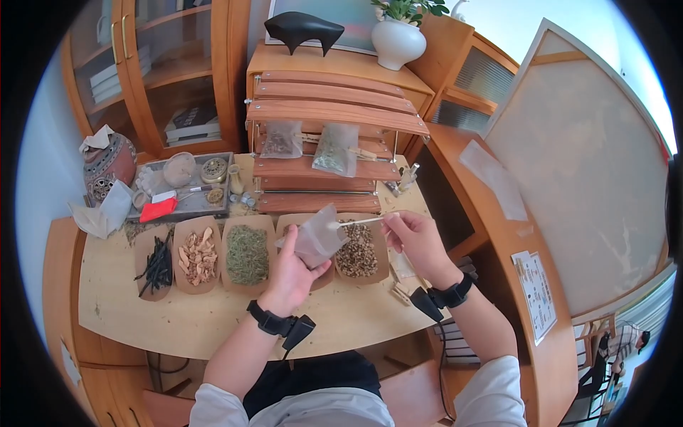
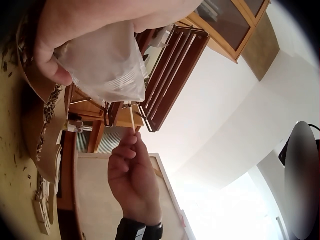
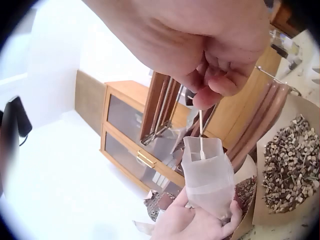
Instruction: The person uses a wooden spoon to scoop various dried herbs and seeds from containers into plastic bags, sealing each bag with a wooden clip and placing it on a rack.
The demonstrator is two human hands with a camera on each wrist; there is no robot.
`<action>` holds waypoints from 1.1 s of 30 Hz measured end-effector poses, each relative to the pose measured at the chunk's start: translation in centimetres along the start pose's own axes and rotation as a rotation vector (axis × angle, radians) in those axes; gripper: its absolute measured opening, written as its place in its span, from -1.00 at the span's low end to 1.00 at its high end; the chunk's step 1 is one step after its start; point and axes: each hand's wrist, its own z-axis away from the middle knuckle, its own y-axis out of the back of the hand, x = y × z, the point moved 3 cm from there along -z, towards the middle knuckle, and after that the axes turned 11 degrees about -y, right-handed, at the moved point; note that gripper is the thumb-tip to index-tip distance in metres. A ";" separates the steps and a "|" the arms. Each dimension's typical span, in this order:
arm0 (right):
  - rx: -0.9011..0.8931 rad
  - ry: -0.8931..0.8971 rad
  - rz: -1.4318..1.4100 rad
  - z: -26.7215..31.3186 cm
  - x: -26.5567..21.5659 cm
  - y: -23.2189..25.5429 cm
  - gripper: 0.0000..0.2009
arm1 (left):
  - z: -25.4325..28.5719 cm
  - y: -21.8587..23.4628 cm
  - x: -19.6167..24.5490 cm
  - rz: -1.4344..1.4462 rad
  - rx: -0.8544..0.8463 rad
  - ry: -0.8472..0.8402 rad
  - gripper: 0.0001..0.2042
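Observation:
The left hand (image 1: 290, 279) holds a translucent pouch (image 1: 318, 238) between thumb and fingers, tilted above the paper trays. In the right wrist view the mouth of the pouch (image 3: 210, 175) gapes, and the tip of a thin pale stick (image 3: 201, 131) is at that opening. The stick's other end is pinched by the right hand (image 1: 415, 240), its fingers curled in. From the left wrist view, the right hand (image 2: 134, 182) appears beyond the pouch (image 2: 105, 62). What the pouch contains is not clear.
Paper trays hold black strips (image 1: 156, 265), tan pieces (image 1: 198, 257), green herb (image 1: 247, 255) and brown chopped bits (image 1: 357, 250). Behind them stands a slatted wooden rack (image 1: 320, 169) with two hanging pouches. A grey tray (image 1: 186, 206) sits left, wooden clips (image 1: 402, 292) right.

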 end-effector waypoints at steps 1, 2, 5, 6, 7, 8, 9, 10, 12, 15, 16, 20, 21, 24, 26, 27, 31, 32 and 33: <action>0.044 0.029 -0.044 0.3 -0.2 0.1 -0.75 | 0.1 -0.1 0.1 0.000 0.000 -0.003 -0.45; 0.086 0.059 -0.086 0.4 -0.2 0.3 -0.75 | 0.1 -0.1 0.1 0.002 0.004 -0.005 -0.45; 0.207 0.032 0.083 -1.3 2.0 3.6 -0.76 | 0.2 0.0 0.3 0.012 0.014 -0.012 -0.45; 0.233 0.036 0.163 -1.8 3.0 4.3 -0.76 | 0.2 -0.1 0.3 0.013 0.017 -0.013 -0.45; 0.259 0.040 0.244 -2.2 4.3 4.9 -0.76 | 0.2 -0.2 0.4 0.013 0.018 -0.014 -0.45; 0.286 0.043 0.324 -2.6 5.6 5.6 -0.76 | 0.2 -0.2 0.4 0.012 0.023 -0.013 -0.45; 0.263 0.062 0.373 -3.0 7.0 6.1 -0.76 | 0.2 -0.2 0.3 0.012 0.029 -0.011 -0.45; 0.241 0.030 0.373 -2.6 7.1 5.8 -0.76 | 0.2 -0.1 0.3 0.010 0.034 -0.008 -0.45; 0.197 -0.038 0.368 -2.0 7.2 4.8 -0.76 | 0.2 -0.2 0.3 -0.002 0.038 -0.017 -0.44; 0.087 -0.199 0.154 -2.2 8.4 3.5 -0.76 | 0.1 0.0 0.1 -0.007 0.026 -0.012 -0.44; 0.048 -0.250 0.079 -2.3 8.9 3.3 -0.76 | 0.0 0.0 0.0 -0.006 0.020 -0.010 -0.44; -0.008 -0.369 -0.046 -3.0 9.9 3.0 -0.79 | 0.1 -0.2 0.3 -0.012 0.026 -0.006 -0.45; -0.015 -0.384 -0.077 -3.1 10.1 3.0 -0.80 | 0.1 -0.2 0.3 -0.011 0.029 -0.004 -0.45; -0.036 -0.413 -0.197 -3.0 10.1 3.0 -0.81 | 0.0 -0.1 0.2 -0.006 0.043 -0.007 -0.45; -0.048 -0.424 -0.252 -2.8 9.8 3.1 -0.82 | 0.0 0.0 0.2 0.001 0.043 -0.008 -0.46; -0.053 -0.428 -0.263 -2.6 9.6 3.2 -0.83 | 0.0 0.1 0.1 0.007 0.036 -0.007 -0.48; -0.066 -0.399 -0.295 -2.9 8.7 3.8 -0.84 | -0.1 0.3 0.1 0.013 0.024 -0.013 -0.49; -0.064 -0.381 -0.305 -3.0 8.1 3.7 -0.83 | -0.1 0.4 0.1 0.015 0.023 -0.015 -0.48; -0.061 -0.364 -0.315 -3.0 7.4 3.7 -0.83 | -0.1 0.4 0.0 0.016 0.022 -0.015 -0.48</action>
